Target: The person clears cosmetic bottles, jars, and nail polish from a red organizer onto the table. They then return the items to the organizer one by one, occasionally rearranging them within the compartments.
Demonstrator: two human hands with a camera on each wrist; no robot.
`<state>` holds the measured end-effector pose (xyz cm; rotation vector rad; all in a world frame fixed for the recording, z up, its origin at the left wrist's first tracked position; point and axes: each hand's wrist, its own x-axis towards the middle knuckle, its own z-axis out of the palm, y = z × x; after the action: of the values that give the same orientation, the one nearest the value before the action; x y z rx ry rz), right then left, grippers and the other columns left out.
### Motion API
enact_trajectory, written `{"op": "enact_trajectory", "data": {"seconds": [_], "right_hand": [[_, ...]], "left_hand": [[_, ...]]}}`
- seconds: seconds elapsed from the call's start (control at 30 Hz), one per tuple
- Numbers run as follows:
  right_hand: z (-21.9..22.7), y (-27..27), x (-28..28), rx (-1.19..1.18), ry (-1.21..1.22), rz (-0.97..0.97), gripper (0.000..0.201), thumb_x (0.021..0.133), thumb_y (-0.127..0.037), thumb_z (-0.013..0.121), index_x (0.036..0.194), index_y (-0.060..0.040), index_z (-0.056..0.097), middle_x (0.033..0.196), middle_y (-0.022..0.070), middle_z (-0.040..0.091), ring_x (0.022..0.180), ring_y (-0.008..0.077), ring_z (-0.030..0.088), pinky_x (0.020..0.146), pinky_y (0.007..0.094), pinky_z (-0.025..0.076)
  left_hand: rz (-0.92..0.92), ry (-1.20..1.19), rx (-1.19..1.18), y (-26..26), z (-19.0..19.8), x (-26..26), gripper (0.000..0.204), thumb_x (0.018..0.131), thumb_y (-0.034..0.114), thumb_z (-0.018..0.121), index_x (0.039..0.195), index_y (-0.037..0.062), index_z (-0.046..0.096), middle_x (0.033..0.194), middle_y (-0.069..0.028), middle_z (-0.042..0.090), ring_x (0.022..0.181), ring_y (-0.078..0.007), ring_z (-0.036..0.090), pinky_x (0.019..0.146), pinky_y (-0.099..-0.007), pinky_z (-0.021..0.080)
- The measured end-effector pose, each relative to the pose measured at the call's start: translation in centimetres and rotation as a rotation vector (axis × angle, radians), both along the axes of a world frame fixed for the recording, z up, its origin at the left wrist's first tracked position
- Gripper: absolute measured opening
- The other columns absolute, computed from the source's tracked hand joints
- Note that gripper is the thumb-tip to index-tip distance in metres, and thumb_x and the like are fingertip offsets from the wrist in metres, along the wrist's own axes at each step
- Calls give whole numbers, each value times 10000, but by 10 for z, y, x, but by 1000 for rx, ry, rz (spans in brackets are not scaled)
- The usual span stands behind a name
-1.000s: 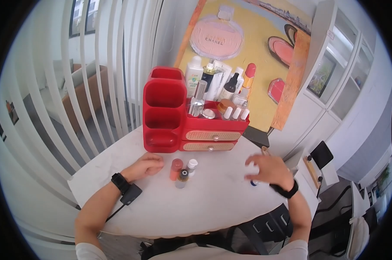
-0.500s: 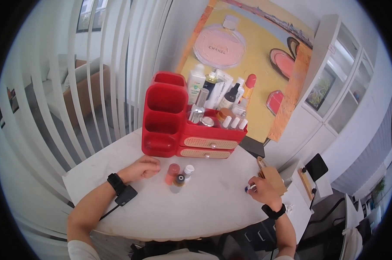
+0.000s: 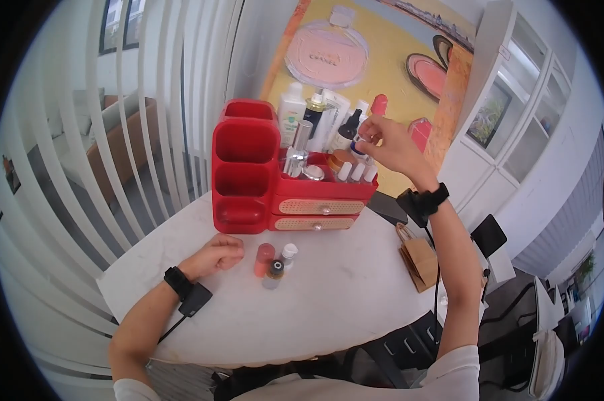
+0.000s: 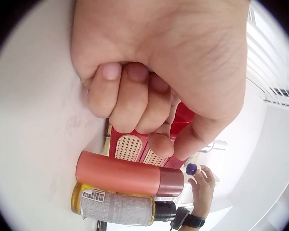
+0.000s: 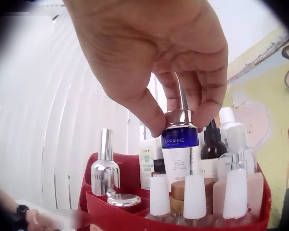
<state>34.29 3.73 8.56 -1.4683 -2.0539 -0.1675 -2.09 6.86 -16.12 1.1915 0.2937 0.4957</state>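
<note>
In the right wrist view a small cobalt-blue jar [image 5: 179,137] with a silver lid hangs above the red makeup organizer [image 3: 243,198]. My right hand [image 3: 395,146] pinches the jar by its lid between thumb and fingers. Below it, in the organizer's right tray, stand several white-capped bottles [image 5: 195,197], a silver pump bottle [image 5: 105,168] and a silver compact [image 5: 124,198]. My left hand [image 3: 215,256] rests on the table, fingers loosely curled around nothing. Beside it are a coral bottle [image 4: 120,173], a black-capped bottle of yellow liquid [image 4: 118,208] and a white-capped bottle [image 3: 289,252].
Taller bottles and tubes crowd the organizer's back row; a white bottle [image 3: 291,110] is leftmost. The open compartments are on the organizer's left side, two drawers [image 3: 318,207] on its lower right. A brown paper bag [image 3: 420,264] stands at the table's right edge.
The right hand reached down to the table's right side, took hold of the blue jar there, and carried it up and left over the organizer. The left hand has stayed in place.
</note>
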Motion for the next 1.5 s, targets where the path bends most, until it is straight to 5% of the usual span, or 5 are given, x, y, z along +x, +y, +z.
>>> {"op": "enact_trajectory", "data": {"seconds": [0.47,0.83,1.03,1.23,1.5], "right_hand": [[-16,27,-7,-140,-34,-89,244,774,-143,766,913,9,634,745,102,642,694,199,628,650,332,499],[-6,-24,-50,171,-51,-67,250,807,-170,748,934,12,634,927,155,666,703,272,652,672,388,527],[-71,-74,-92,-220,-244,581,591,754,-230,822,1257,-84,547,1286,186,539,1191,354,536,983,427,453],[-109,-63,-117,-429,-282,555,819,639,-233,893,1338,-142,476,1260,178,533,1113,359,579,929,426,487],[-121,-38,-132,-753,-388,644,675,684,-247,846,1274,-134,539,1093,93,558,1016,302,555,858,389,471]], "left_hand": [[30,21,-13,-2,1,2,188,950,147,599,809,28,562,578,76,295,499,-56,257,480,-259,175],[51,21,10,-5,5,2,184,942,148,595,794,44,559,585,71,312,505,-54,264,485,-252,174],[16,12,-9,-1,0,1,158,936,131,591,795,65,565,596,72,317,511,-46,268,486,-246,166],[34,13,28,-3,0,2,226,956,176,603,780,48,543,566,80,289,487,-51,242,472,-259,164],[57,26,46,-8,7,1,238,957,190,608,769,63,536,593,76,327,497,-45,247,474,-253,162]]}}
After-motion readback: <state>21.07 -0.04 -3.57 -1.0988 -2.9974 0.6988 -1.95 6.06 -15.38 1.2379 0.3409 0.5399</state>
